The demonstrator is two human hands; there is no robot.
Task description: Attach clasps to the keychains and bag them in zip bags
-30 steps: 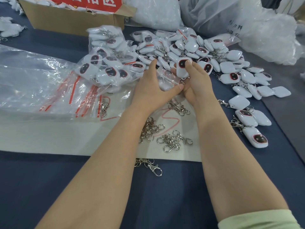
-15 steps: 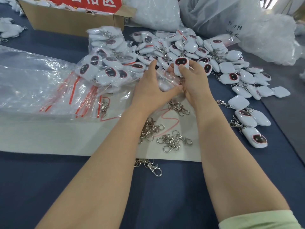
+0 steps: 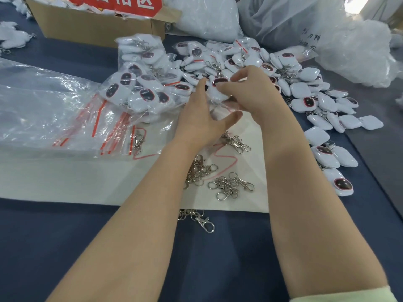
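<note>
My right hand (image 3: 250,92) pinches a white keychain (image 3: 218,82) with a dark red-rimmed face, partly inside a small clear zip bag (image 3: 220,103). My left hand (image 3: 202,118) holds that bag from below and the left, thumb stretched toward the right hand. Loose metal clasps (image 3: 229,184) lie in small heaps on the white sheet (image 3: 65,182) just below my hands. A big pile of white keychains (image 3: 305,92) spreads behind and to the right.
Bagged keychains (image 3: 139,90) are stacked at the left of the pile. Empty zip bags with red strips (image 3: 104,118) lie in a large clear bag (image 3: 39,99). A cardboard box (image 3: 93,25) and big plastic sacks (image 3: 327,29) line the back. One clasp (image 3: 202,221) rests on the blue cloth.
The keychain has gone from upright in my right fingers to lower, into the small bag. My right hand has shifted left over it; my left hand stays on the bag.
</note>
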